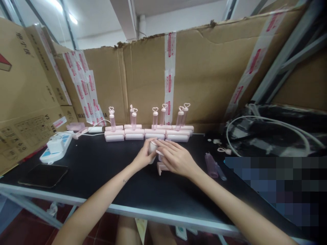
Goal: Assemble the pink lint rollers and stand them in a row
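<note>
My left hand point(143, 153) is wrapped round a short white roll point(152, 147) above the middle of the black table. My right hand point(178, 157) presses in from the other side, its fingers bent together over the roll and a pale flat piece point(159, 152). Just below my right hand is a pink plastic part point(160, 167), half covered by it. Behind both hands, pink-and-white lint rollers point(134, 134) stand in two rows, with clear pink handles point(155, 119) pointing up and ending in heart-shaped loops.
On the left lie a dark phone point(44, 175) and a white power strip point(59, 149) with a plug and cable. Clear pink tubes point(211, 165) and a loose heart-shaped loop point(224, 150) lie to the right. Cardboard walls point(143, 78) close off the back.
</note>
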A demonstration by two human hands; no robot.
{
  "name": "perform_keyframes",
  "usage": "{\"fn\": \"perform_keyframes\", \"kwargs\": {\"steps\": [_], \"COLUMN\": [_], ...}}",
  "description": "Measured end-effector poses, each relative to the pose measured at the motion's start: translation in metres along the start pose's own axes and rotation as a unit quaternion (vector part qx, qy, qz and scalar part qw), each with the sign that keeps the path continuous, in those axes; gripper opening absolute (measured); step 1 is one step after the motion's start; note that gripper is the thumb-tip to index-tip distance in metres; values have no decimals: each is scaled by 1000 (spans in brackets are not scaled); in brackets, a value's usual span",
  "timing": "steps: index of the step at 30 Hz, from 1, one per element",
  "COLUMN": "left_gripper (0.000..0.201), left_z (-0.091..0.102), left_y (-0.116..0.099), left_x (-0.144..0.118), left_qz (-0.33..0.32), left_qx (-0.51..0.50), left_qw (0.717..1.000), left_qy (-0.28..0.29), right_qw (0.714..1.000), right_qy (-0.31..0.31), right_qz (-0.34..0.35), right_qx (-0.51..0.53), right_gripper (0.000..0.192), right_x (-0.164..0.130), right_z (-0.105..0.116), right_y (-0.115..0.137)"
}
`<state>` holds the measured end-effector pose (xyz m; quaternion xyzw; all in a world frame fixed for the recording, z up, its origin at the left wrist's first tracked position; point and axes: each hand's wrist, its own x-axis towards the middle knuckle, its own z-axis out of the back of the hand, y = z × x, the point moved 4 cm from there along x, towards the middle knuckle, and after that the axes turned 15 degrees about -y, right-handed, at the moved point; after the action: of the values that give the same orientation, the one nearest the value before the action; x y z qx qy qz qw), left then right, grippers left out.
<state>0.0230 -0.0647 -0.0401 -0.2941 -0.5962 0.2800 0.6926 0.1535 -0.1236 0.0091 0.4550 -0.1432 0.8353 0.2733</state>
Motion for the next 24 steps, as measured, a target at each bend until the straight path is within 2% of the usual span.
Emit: {"fn": "perform_keyframes", "kwargs": {"steps": [4,6,8,11,14,16,18,20,24], "left_gripper": [60,58,47,39,42,41,41,42,40], "left_z": [3,5,8,17,23,22,18,12,2], "left_y": [3,3,1,-7,-26,-39,-46,-49,-51], "left_x": [-2,-2,2,10,14,12,8,2,-8], "left_qz": [-2,-9,-6,16,-6,-32,-51,-65,-92], "left_qx": [25,34,37,7,-51,-72,-64,-46,-29], "left_qw": [1000,999,998,991,974,966,966,970,971], "left_qy": [-10,-22,-49,-136,-222,-246,-244,-231,-220], "right_qw": [998,988,957,866,751,693,662,667,727], "right_qy": [-9,-29,-77,-144,-121,-76,-35,-2,28], "right_qz": [-48,-121,-229,-393,-512,-530,-509,-486,-454], "right_qx": [32,92,159,274,399,482,548,565,514], "right_gripper": [29,32,33,36,37,38,44,50,59], "right_x": [-2,-3,-4,-8,-10,-7,-2,2,4], "right_z": [-7,-9,-8,-8,-16,-20,-20,-18,-15], "right_y": [7,3,-6,-22,-23,-15,-5,2,7]}}
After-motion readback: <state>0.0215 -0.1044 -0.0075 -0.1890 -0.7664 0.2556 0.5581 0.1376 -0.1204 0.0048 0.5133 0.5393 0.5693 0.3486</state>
